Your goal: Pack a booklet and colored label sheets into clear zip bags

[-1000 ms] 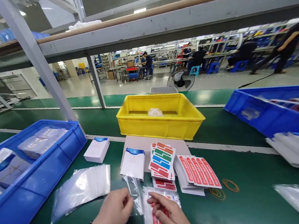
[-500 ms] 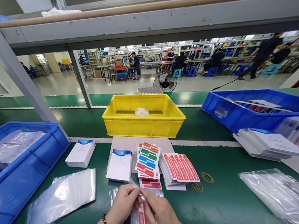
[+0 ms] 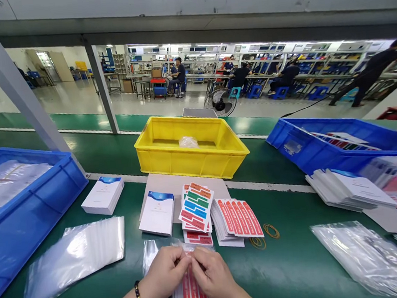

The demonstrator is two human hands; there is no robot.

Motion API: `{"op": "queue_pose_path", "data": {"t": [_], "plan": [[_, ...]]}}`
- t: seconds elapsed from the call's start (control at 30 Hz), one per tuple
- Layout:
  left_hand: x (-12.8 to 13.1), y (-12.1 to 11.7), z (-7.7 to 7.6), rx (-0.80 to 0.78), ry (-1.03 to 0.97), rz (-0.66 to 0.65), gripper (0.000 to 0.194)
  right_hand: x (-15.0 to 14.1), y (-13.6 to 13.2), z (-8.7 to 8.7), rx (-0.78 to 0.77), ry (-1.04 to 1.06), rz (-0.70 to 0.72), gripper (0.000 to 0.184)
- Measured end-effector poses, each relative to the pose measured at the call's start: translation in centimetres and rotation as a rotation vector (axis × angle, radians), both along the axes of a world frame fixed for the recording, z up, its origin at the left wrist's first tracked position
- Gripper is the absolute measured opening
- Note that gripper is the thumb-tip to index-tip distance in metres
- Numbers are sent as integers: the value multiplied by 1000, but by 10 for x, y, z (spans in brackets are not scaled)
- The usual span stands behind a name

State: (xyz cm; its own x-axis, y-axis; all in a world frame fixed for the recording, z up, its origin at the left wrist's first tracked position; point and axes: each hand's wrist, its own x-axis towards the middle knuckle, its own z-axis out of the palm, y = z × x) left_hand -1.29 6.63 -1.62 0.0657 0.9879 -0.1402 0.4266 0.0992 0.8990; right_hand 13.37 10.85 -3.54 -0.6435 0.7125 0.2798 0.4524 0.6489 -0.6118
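My left hand (image 3: 164, 273) and my right hand (image 3: 212, 274) meet at the near edge of the green table, fingers pinched together on the top edge of a clear plastic bag (image 3: 195, 297) that holds red and white label sheets. The bag lies flat under both hands. Just beyond them are a stack of coloured label sheets (image 3: 196, 207), a fanned stack of red label sheets (image 3: 238, 217) and a white and blue booklet stack (image 3: 157, 212).
A yellow bin (image 3: 192, 161) sits ahead, blue bins at left (image 3: 26, 217) and right (image 3: 342, 149). Clear bags lie at left (image 3: 72, 257) and right (image 3: 370, 256). Two rubber bands (image 3: 265, 236) rest by the red sheets. People work in the background.
My hands have come together on the bag's top edge; earlier they were apart, handling its flap. The camera view tilted down and shifted right.
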Motion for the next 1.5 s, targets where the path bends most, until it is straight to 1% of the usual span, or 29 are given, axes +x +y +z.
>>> {"op": "queue_pose_path", "data": {"t": [0.07, 0.13, 0.17, 0.23, 0.27, 0.3, 0.37, 0.4, 0.47, 0.5, 0.53, 0.57, 0.63, 0.67, 0.7, 0.73, 0.77, 0.8, 0.83, 0.87, 0.97, 1.03, 1.1, 1.17, 1.27, 1.33, 1.4, 1.43, 1.5], "plan": [[0, 0, 1, -8, 15, 7, 31, 3, 6, 0, 48, 19, -79, 28], [-1, 0, 2, -41, -38, 37, 30, 7, 12, 3, 51, 65, -160, 30], [-2, 1, 2, -60, -74, 56, 30, 9, 14, 5, 44, 93, -175, 31], [-4, 3, 1, -79, -129, 99, 29, 11, 13, 9, 53, 141, -134, 25], [-5, 4, 0, -78, -141, 120, 29, 11, 10, 12, 89, 158, -89, 19], [-5, 5, -1, -77, -148, 136, 30, 11, 7, 14, 142, 162, -39, 19], [-7, 6, -3, -79, -168, 157, 31, 9, -1, 16, 258, 113, 44, 32], [-7, 7, -3, -80, -176, 162, 32, 8, -4, 17, 301, 67, 71, 30], [-9, 7, -2, -91, -189, 157, 35, 7, -6, 16, 332, -16, 88, 14], [-10, 7, -1, -92, -194, 156, 37, 7, -5, 15, 327, -28, 86, 13], [-12, 6, 1, -71, -189, 163, 37, 8, -3, 15, 309, -18, 84, 16], [-14, 5, 4, -15, -170, 172, 36, 10, -1, 15, 274, 4, 89, 19], [-19, 2, 11, 201, -79, 154, 26, 14, 4, 17, 149, 42, 120, 21], [-22, 1, 14, 326, -14, 109, 19, 17, 6, 20, 68, 49, 150, 21], [-24, 0, 17, 427, 54, 36, 15, 19, 8, 23, -15, 49, 185, 22], [-25, -1, 19, 479, 112, -58, 16, 22, 9, 26, -93, 42, 219, 23], [-26, -2, 21, 483, 158, -147, 16, 24, 11, 29, -158, 29, 249, 23], [-27, -2, 22, 451, 196, -213, 12, 27, 13, 32, -209, 9, 270, 22], [-27, -2, 22, 398, 228, -250, 8, 29, 15, 35, -242, -16, 278, 21], [-26, -2, 22, 344, 254, -262, 6, 32, 17, 37, -261, -42, 276, 19], [-25, -1, 22, 240, 297, -241, 13, 37, 22, 41, -261, -73, 255, 24], [-24, 0, 22, 205, 302, -239, 14, 37, 23, 42, -235, -41, 251, 25], [-25, 0, 22, 169, 293, -249, 15, 33, 23, 43, -159, 3, 238, 21], [-26, -1, 21, 145, 259, -270, 18, 23, 24, 43, -6, 42, 217, 18], [-26, -3, 16, 126, 158, -329, 20, -1, 29, 40, 268, 58, 228, 24], [-25, -4, 12, 99, 104, -359, 20, -23, 33, 38, 373, 14, 244, 24], [-25, -5, 8, 70, 75, -379, 19, -45, 36, 37, 414, -82, 230, 20], [-25, -5, 7, 60, 63, -387, 18, -56, 37, 37, 424, -144, 213, 23], [-25, -6, 6, 46, 37, -404, 18, -72, 39, 36, 436, -283, 183, 41]]}}
